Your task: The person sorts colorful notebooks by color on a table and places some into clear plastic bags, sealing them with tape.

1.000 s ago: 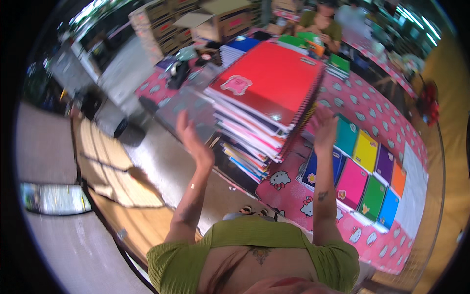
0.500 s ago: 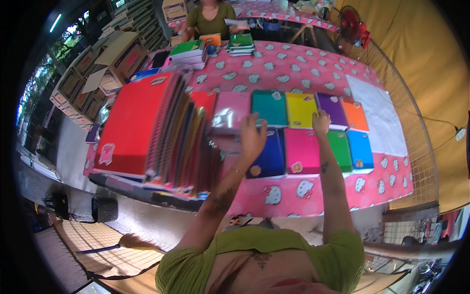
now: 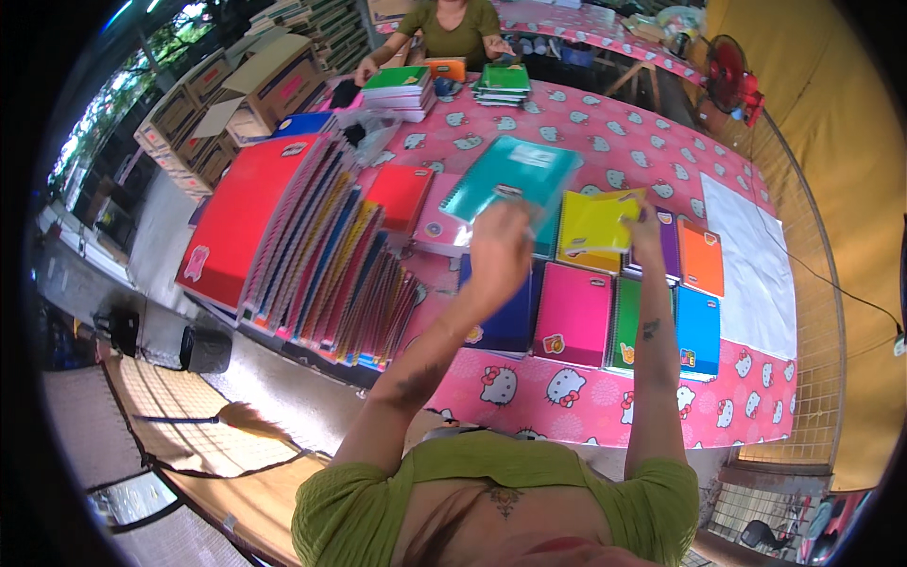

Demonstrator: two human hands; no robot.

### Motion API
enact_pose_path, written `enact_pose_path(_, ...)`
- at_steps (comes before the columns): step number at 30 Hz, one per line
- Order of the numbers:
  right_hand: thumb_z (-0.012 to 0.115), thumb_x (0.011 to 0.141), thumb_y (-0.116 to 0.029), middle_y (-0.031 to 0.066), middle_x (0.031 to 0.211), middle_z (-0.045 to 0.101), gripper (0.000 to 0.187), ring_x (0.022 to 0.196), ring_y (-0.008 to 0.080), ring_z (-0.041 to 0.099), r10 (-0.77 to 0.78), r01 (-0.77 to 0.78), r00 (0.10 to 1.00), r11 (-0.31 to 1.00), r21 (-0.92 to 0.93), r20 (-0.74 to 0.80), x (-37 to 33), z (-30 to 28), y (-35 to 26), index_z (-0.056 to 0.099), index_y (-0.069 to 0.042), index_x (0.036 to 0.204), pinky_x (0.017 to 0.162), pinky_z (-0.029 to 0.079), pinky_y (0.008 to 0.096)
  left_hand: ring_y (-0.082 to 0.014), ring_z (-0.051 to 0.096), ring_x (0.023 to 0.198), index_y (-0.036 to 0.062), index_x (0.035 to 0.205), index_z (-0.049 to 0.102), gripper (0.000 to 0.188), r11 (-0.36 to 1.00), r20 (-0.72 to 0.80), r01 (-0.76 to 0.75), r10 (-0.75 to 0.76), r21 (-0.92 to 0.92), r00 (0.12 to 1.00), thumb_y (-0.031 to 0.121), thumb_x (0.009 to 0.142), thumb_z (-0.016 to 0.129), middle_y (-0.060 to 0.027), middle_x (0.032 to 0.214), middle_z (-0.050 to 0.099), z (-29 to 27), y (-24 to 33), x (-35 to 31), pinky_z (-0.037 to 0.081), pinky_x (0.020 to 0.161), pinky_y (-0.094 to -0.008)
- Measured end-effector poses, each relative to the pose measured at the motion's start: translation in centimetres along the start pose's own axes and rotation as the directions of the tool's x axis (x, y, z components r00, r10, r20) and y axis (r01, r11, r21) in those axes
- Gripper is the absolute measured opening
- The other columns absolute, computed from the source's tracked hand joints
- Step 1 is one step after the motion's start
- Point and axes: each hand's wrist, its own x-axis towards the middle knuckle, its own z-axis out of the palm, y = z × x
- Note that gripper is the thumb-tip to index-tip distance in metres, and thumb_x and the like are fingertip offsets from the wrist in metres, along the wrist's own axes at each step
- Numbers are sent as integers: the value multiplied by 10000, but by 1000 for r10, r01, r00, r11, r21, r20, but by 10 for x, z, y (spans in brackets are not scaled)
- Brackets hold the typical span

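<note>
My left hand point(image 3: 501, 244), smeared a little by motion, grips the near edge of a teal spiral notebook point(image 3: 529, 168). That notebook is raised and tilted over its stack. My right hand point(image 3: 644, 231) pinches the right edge of a yellow notebook point(image 3: 590, 210), lifted off the yellow pile beneath. Around them lie stacks of purple point(image 3: 667, 241), orange point(image 3: 701, 255), light pink point(image 3: 437, 222) and red point(image 3: 402, 194) notebooks. Nearer to me are dark blue point(image 3: 510, 302), hot pink point(image 3: 574, 312), green point(image 3: 627, 321) and light blue point(image 3: 698, 326) stacks.
A long leaning row of spiral notebooks with a red cover point(image 3: 241, 213) fills the table's left side. White sheeting point(image 3: 751, 260) lies at right on the pink patterned cloth point(image 3: 515, 383). Across the table a person point(image 3: 453, 33) stands by notebook piles. Cardboard boxes point(image 3: 274, 85) and a red fan point(image 3: 727, 76) stand beyond.
The teal notebook has risen from its stack into my left hand. My right hand has lifted the yellow one. The view has shifted, and the person opposite has moved their hands apart.
</note>
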Motion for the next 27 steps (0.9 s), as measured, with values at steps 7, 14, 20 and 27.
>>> enact_pose_path(7, 476, 901, 96, 145, 1391, 462, 596, 1222, 255, 526, -347, 263, 937, 774, 576, 39, -96, 116, -256, 335, -21, 1468, 1002, 465, 365, -278, 627, 893, 39, 1041, 648, 330, 989, 204, 42, -12, -144, 979, -53, 724, 633, -129, 991, 640, -226, 84, -53, 490, 767, -355)
enact_pose_path(14, 717, 832, -87, 116, 1209, 596, 691, 1024, 141, 596, -573, 247, 762, 688, 683, 302, -212, 282, -361, 386, 18, 1430, 840, 493, 268, -159, 532, 760, -18, 935, 568, 267, 994, -646, 107, -62, 31, 761, 222, 834, 514, -77, 810, 541, -431, 87, -41, 416, 712, -243)
enact_pose_path(20, 656, 844, -525, 120, 927, 655, 758, 820, 178, 620, -477, 707, 632, 678, -202, 611, -205, 327, -306, 457, -52, 1401, 729, 482, 311, -194, 601, 893, 28, 1054, 648, 345, 990, -128, -62, 77, 124, 989, 323, 878, 631, -90, 932, 617, -458, -23, 144, 491, 777, -335)
enact_pose_path(27, 608, 910, -447, 103, 888, 621, 666, 737, 192, 574, -390, 414, 765, 907, 72, 513, -217, 287, -301, 420, -77, 1431, 733, 474, 307, -308, 470, 1284, 37, 1338, 524, 581, 802, 613, 51, -494, 595, 617, 435, 920, 595, -184, 1358, 522, -378, -28, 112, 337, 1083, -370)
